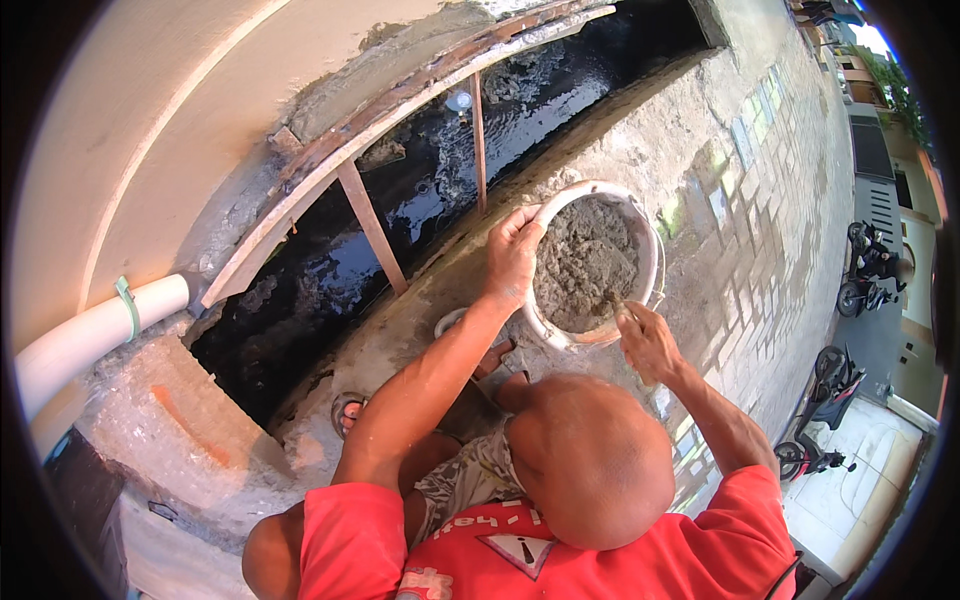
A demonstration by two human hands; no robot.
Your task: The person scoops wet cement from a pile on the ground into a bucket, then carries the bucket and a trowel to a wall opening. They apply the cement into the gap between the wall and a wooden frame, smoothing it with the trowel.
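A white bucket (651,262) full of wet grey mortar (588,262) is in front of me, its mouth tipped toward me. My left hand (513,255) is closed over the bucket's left rim, thumb and fingers pinching the edge. At the near right rim, my right hand (648,343) is wrapped round the handle of a trowel (648,377). The pale handle end sticks out below the fist; its blade is out of sight at the mortar. A thin wire bail (660,290) hangs along the bucket's right side.
An open drain (420,190) with dark water runs on the left, crossed by wooden struts (372,228) under a long curved board (370,140). A white pipe (105,312) lies by the wall. Brick paving (770,270) stretches right, toward parked motorbikes (825,410) and a person (885,265).
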